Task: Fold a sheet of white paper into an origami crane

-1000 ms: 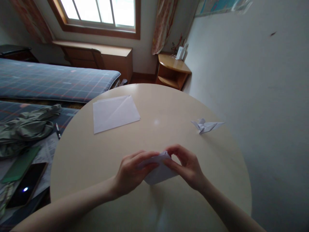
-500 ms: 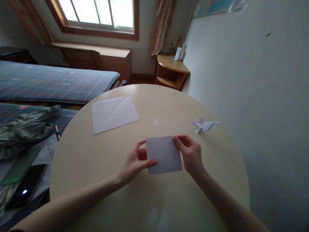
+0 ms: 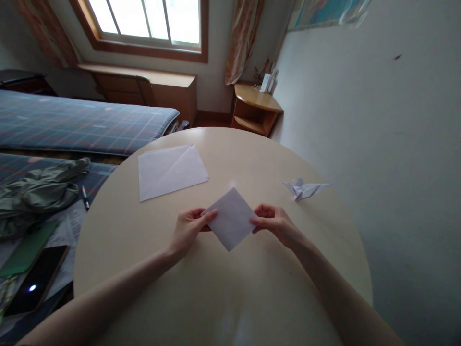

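A white square of paper [image 3: 230, 221] is held up over the table between my two hands, turned so that one corner points away and one toward me. My left hand [image 3: 190, 228] pinches its left corner, thumb on top and fingers behind. At the right corner, my right hand [image 3: 275, 223] grips the sheet the same way. Beyond my right hand lies a folded paper crane [image 3: 302, 189]. Past my left hand rests a stack of white paper sheets [image 3: 169, 173], the top one creased diagonally.
The round cream table [image 3: 245, 149] stands against the white wall [image 3: 406, 168] on the right. Left of it are a plaid mattress [image 3: 90, 122], a crumpled grey-green cloth [image 3: 39, 197], a pen [image 3: 85, 197], a green folder [image 3: 29, 247] and a phone [image 3: 36, 281]. A corner shelf [image 3: 257, 98] stands behind.
The square paper has turned from edge-on to a diamond position. My left hand has moved up and left to one corner; my right hand has slid slightly down to the opposite corner.
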Demonstrator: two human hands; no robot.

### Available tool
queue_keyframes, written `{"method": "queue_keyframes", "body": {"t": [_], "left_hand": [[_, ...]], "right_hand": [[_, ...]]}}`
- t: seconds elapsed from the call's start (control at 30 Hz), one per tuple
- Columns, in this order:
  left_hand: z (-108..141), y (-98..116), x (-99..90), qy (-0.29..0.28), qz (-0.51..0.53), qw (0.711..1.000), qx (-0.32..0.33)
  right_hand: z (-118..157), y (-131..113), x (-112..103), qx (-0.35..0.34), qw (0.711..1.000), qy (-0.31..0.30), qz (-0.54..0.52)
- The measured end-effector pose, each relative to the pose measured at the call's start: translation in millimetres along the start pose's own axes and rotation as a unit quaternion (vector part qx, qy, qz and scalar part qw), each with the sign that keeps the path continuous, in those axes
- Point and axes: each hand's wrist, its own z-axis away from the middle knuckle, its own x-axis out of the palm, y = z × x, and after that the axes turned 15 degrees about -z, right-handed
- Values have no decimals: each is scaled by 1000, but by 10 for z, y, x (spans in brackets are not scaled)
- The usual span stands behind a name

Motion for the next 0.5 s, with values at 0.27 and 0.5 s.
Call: {"method": "queue_keyframes", "body": {"t": [0.27, 0.5], "left_hand": [[-3, -29, 0, -51, -24, 998, -5], [-15, -48, -10, -53, 29, 998, 14]], "right_hand": [[66, 66, 83, 43, 993, -71, 86], [17, 155, 87, -3, 993, -34, 114]]}}
